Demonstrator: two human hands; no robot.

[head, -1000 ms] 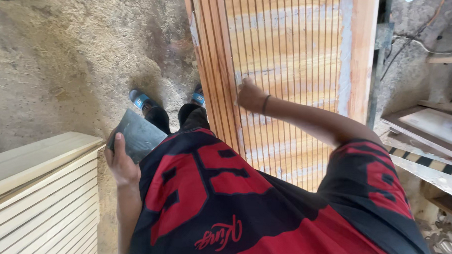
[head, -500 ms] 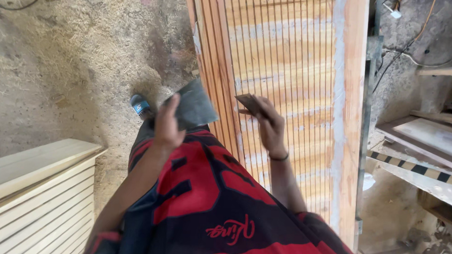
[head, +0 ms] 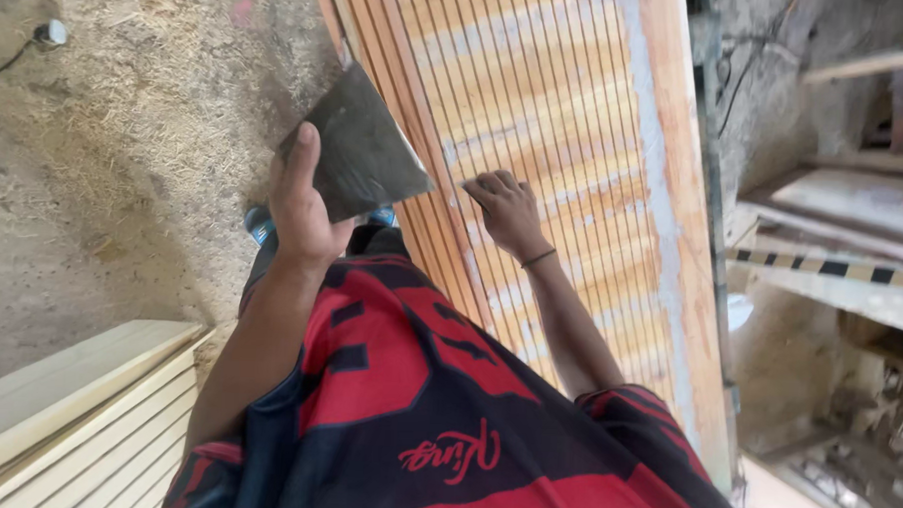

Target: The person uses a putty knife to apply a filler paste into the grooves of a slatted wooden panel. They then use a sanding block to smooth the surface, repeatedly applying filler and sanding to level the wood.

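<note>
1. Left hand point(head: 301, 207) is closed on a flat dark sheet point(head: 360, 153), thumb up along its near edge. It looks like sandpaper, but can't be sure.
2. Sheet is held up in the air, tilted, w/ its far corner over the left edge of the big slatted wood panel point(head: 566, 138).
3. Right hand point(head: 505, 208) rests on the panel's slats, fingers curled in & close together, nothing seen in it. A thin dark band sits on that wrist.
4. Panel is orange-brown w/ pale stripes across it, just right of the sheet.
5. Sandy, dusty floor point(head: 115, 142) is on the left.
6. Pale slatted panel point(head: 76, 411) lies at bottom left, well apart from both hands.
7. Red & black shirt point(head: 416, 413) fills the bottom.
</note>
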